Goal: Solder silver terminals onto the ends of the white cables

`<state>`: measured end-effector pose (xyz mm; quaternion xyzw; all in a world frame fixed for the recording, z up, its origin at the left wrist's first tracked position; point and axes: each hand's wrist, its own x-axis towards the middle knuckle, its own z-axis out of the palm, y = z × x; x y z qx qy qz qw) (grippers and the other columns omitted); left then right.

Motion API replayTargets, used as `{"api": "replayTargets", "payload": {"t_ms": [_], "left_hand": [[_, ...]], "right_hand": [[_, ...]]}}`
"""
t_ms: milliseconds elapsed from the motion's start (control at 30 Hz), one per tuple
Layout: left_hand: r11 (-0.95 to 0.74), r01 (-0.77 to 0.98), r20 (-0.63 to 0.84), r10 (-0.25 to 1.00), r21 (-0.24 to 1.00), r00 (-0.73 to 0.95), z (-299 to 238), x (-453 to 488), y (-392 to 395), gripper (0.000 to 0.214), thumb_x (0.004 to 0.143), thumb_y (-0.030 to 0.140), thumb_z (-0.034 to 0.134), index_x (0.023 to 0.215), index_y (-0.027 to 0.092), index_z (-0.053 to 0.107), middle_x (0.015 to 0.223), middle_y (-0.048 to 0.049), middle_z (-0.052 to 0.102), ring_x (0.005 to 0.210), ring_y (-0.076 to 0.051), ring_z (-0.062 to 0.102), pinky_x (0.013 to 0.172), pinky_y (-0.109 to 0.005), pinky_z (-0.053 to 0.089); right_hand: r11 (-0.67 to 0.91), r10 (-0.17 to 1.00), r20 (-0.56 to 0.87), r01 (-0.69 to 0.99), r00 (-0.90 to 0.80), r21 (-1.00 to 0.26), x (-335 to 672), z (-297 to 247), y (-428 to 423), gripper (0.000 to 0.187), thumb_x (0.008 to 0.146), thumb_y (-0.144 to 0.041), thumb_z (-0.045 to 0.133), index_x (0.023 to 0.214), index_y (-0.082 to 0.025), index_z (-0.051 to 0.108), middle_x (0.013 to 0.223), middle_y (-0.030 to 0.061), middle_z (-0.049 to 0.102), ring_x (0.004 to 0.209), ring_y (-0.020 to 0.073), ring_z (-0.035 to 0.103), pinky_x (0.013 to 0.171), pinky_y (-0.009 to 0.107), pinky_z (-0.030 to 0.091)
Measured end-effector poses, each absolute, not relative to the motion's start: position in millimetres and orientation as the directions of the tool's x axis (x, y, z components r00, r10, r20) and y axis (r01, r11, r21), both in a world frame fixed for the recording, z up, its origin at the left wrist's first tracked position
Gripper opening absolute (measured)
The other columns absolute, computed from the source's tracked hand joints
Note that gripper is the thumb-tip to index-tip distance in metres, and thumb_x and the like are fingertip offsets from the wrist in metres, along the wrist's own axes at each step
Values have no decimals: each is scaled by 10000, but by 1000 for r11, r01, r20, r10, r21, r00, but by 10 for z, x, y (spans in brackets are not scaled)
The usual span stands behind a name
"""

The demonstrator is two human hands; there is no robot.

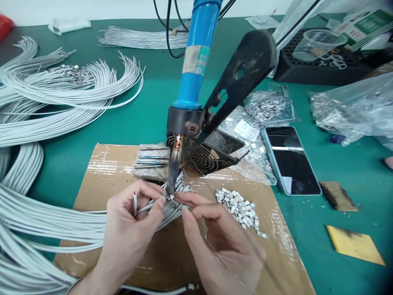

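Left hand (pixel 132 229): fingers curled in, thumb and index pinched on a thin white cable (pixel 145 208), round, smooth jacket. Short cable end with a dark tip (pixel 134 198) pokes up out of the same fist. Fingertips sit just beside the iron.

Right hand (pixel 221 233): thumb and fingers closed on a fine, silvery metal wire (pixel 219 257), which trails down across the palm side. Its upper end runs to a small shiny metal piece (pixel 170 197) right under the tip. Whether wire and tip touch, can't tell, too small.

Soldering iron (pixel 193 88): glossy blue plastic handle, worn label, pointing down. Perforated, heat-stained metal sleeve, tapered dark grey tip (pixel 174 172). Clamped in a black collar (pixel 185 120) on a flat, scuffed black arm (pixel 245 69) with slots. Black coil holder (pixel 205 159) behind.

Under it all: brown cardboard (pixel 110 164), glossy tape streaks. Fibrous grey block (pixel 150 174) carries slim metal rods. Loose heap of flat, rectangular metal terminals (pixel 239 207) right of the iron. White cable bundles (pixel 61 225) sweep in from the left in smooth curves. Phone (pixel 291 159), glossy black glass, on the green mat (pixel 337 164). Yellow sponge (pixel 354 243), scorched along one edge.
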<state>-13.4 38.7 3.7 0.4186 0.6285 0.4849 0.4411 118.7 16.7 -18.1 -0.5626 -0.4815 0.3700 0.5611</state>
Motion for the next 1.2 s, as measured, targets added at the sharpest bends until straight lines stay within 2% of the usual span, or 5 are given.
{"api": "replayTargets", "payload": {"t_ms": [300, 433, 767, 1000, 1200], "left_hand": [[211, 42, -185, 925, 977, -332, 45, -64, 339, 138, 787, 149, 766, 668, 210, 736, 784, 6, 770, 634, -109, 655, 546, -166, 478], [198, 95, -164, 945, 976, -281, 47, -98, 349, 143, 759, 133, 779, 648, 202, 723, 767, -11, 773, 618, -120, 657, 527, -175, 482], [203, 131, -166, 955, 970, -245, 3, -157, 312, 155, 839, 140, 757, 704, 210, 730, 835, -8, 779, 667, -118, 676, 556, -165, 494], [187, 59, -161, 941, 981, -298, 10, -98, 328, 150, 791, 126, 789, 676, 203, 731, 797, -12, 777, 683, -142, 714, 588, -180, 542], [212, 22, -192, 920, 977, -341, 12, -75, 334, 152, 783, 123, 786, 664, 202, 735, 794, 0, 770, 653, -109, 681, 565, -147, 513]], "right_hand": [[104, 948, 139, 132, 287, -986, 1174, -188, 160, 186, 923, -154, 754, 766, -233, 695, 966, 22, 844, 821, 151, 809, 756, 207, 642], [107, 945, 152, 163, 290, -981, 1173, -197, 159, 170, 921, -162, 761, 773, -231, 713, 958, 36, 847, 802, 169, 809, 752, 241, 654], [135, 944, 171, 143, 284, -981, 1172, -217, 157, 171, 907, -125, 766, 781, -228, 717, 969, 37, 847, 822, 163, 807, 775, 240, 658], [165, 937, 201, 147, 284, -975, 1170, -228, 170, 162, 904, -123, 767, 783, -223, 727, 947, 53, 851, 784, 187, 811, 763, 282, 679], [173, 944, 211, 164, 255, -971, 1185, -262, 156, 164, 907, -109, 754, 797, -226, 719, 976, 52, 850, 818, 173, 809, 777, 255, 652]]}}
